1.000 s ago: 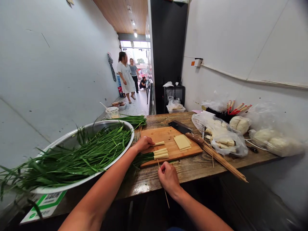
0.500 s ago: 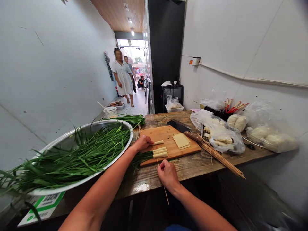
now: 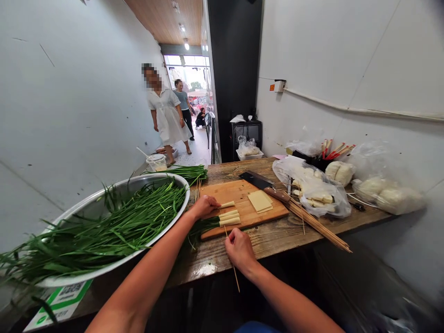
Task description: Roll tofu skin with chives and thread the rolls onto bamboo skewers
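My left hand point(image 3: 205, 206) is closed around the near end of a pale tofu-skin roll point(image 3: 228, 204) on the left part of the wooden cutting board point(image 3: 239, 188). Just below it lie several more rolls point(image 3: 229, 221) side by side, with green chives trailing out of their left ends. Between thumb and fingers, my right hand point(image 3: 240, 247) pinches a thin bamboo skewer point(image 3: 237, 279), whose upper tip points at the lowest roll. Whether the tip touches that roll I cannot tell. Flat tofu-skin sheets point(image 3: 259, 201) are stacked on the board's right half.
A large metal basin point(image 3: 186, 199) heaped with chives point(image 3: 138, 226) stands left. A cleaver point(image 3: 255, 179) lies across the board's back edge, beside a skewer bundle point(image 3: 322, 229). Farther right is a plastic bag of white pieces point(image 3: 314, 185). A person in white point(image 3: 166, 111) walks in the passage.
The view has shifted slightly. Both hands keep their grips with hardly any movement. In the passage, the person in white has come closer.
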Action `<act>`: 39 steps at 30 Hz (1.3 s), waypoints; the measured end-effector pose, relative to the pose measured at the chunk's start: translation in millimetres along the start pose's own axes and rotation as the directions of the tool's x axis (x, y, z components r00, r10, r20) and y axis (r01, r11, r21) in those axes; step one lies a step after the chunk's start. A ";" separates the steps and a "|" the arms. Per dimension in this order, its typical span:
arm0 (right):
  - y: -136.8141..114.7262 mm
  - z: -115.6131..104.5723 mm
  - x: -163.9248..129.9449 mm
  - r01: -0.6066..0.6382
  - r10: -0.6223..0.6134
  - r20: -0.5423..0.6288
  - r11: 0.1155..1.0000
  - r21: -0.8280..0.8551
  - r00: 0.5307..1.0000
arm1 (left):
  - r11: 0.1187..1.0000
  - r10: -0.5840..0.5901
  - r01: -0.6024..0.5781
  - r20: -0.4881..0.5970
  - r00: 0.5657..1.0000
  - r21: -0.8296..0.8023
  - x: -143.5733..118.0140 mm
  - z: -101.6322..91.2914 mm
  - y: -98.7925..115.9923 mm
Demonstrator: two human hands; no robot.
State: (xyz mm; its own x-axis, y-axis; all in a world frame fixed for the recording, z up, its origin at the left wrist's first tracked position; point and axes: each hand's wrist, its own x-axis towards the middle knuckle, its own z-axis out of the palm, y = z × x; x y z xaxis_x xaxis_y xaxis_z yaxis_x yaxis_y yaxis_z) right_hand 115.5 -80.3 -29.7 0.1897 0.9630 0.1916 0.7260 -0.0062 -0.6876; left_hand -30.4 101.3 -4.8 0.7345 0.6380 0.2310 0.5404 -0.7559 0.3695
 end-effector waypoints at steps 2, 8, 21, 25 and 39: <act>-0.8 0.0 1.2 -0.005 0.005 0.006 1.000 -0.003 1.000 | 1.000 -0.009 0.009 0.002 1.000 0.007 -0.1 -0.7 1.0; -5.0 -2.1 4.1 -0.035 0.035 0.027 0.999 -0.008 0.999 | 1.000 -0.024 0.025 0.014 1.000 -0.012 0.0 -0.6 2.3; -4.1 2.7 9.8 -0.032 0.033 0.018 0.999 -0.019 0.999 | 0.998 -0.055 0.055 0.025 0.998 0.013 0.3 -3.3 6.2; -6.3 2.6 11.5 -0.030 0.030 0.008 1.000 -0.008 1.000 | 0.996 -0.089 0.089 0.015 0.996 -0.014 0.6 -3.1 7.4; -11.8 6.8 27.4 -0.054 0.053 0.043 0.999 0.000 0.998 | 0.993 -0.111 0.112 0.009 0.994 -0.029 -0.2 -6.6 11.2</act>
State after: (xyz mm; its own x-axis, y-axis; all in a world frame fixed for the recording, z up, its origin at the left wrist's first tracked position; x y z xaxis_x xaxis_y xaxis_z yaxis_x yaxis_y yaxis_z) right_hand 107.7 -52.0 -21.1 0.2000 0.9718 0.1246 0.7151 -0.0578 -0.6966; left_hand -27.2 93.7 5.2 0.6734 0.7169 0.1804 0.6070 -0.6755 0.4186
